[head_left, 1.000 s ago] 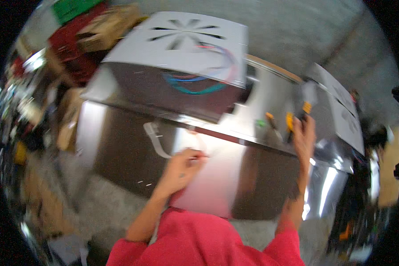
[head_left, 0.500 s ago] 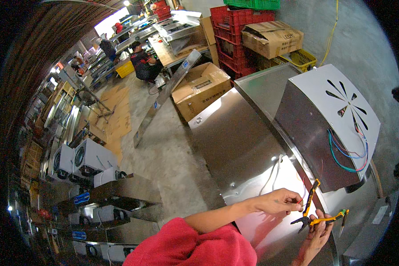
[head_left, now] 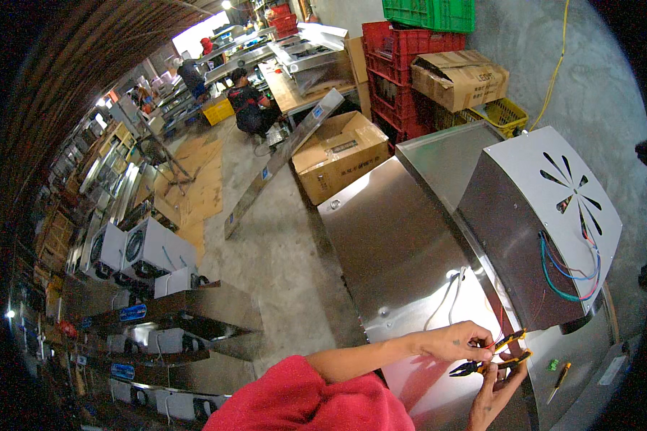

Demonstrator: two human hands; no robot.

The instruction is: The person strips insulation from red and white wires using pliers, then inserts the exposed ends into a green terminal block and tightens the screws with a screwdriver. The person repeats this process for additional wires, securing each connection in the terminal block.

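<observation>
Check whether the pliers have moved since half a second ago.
Yes: the pliers have shifted leftward in view, farther from the screwdriver.

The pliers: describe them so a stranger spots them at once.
Start from the big box with petal-shaped slots in its pale face, at the right. Below it in the picture, the pliers sit in the person's right hand, dark nose pointing left. Two spread yellow-and-black handles set them apart from the single-handled screwdriver lying nearby.
</observation>
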